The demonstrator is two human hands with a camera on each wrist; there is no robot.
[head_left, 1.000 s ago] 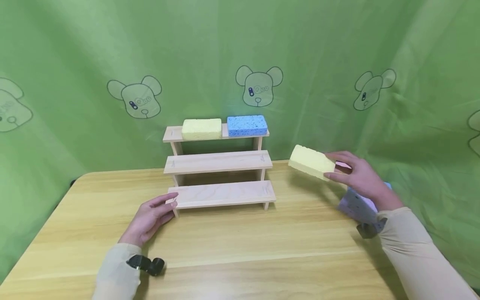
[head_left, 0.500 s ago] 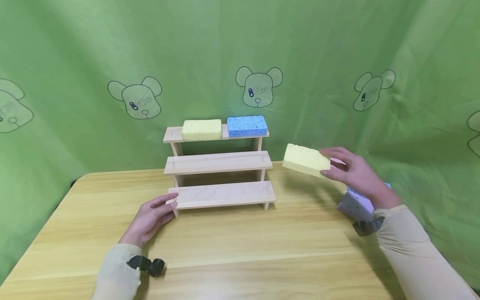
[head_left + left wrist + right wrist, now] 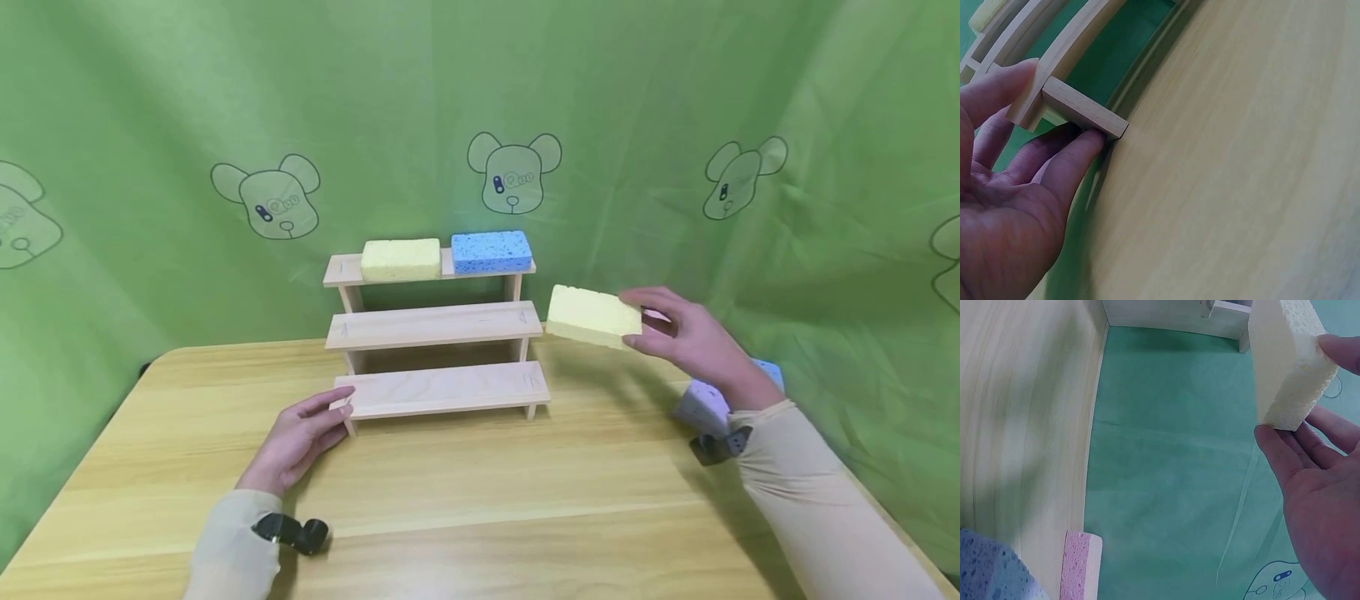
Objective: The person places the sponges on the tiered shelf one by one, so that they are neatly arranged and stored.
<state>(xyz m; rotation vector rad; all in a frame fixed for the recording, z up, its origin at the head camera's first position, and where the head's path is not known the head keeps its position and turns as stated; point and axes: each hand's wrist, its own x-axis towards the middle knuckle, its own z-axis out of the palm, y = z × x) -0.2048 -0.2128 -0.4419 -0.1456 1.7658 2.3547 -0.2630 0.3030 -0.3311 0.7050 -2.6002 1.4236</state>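
My right hand (image 3: 693,346) pinches one end of a yellow sponge (image 3: 588,317), holding it above the table, just right of the wooden three-tier shelf (image 3: 442,390). In the right wrist view the thumb and fingers grip the yellow sponge (image 3: 1294,369) from opposite sides. At the shelf's lower left end, my left hand (image 3: 296,442) holds the bottom tier; the left wrist view shows its fingers (image 3: 1075,162) against the end board (image 3: 1085,107). Another yellow sponge (image 3: 401,260) and a blue sponge (image 3: 491,252) lie side by side on the top tier.
Beneath my right forearm sit a purple sponge (image 3: 703,406) and a blue sponge (image 3: 768,375), both partly hidden. A pink sponge (image 3: 1075,565) shows near the table edge in the right wrist view. A green curtain (image 3: 390,108) hangs behind the wooden table (image 3: 480,517).
My right hand has carried the yellow sponge leftward, closer to the shelf, and turned it slightly more level. The left hand stays at the shelf's end.
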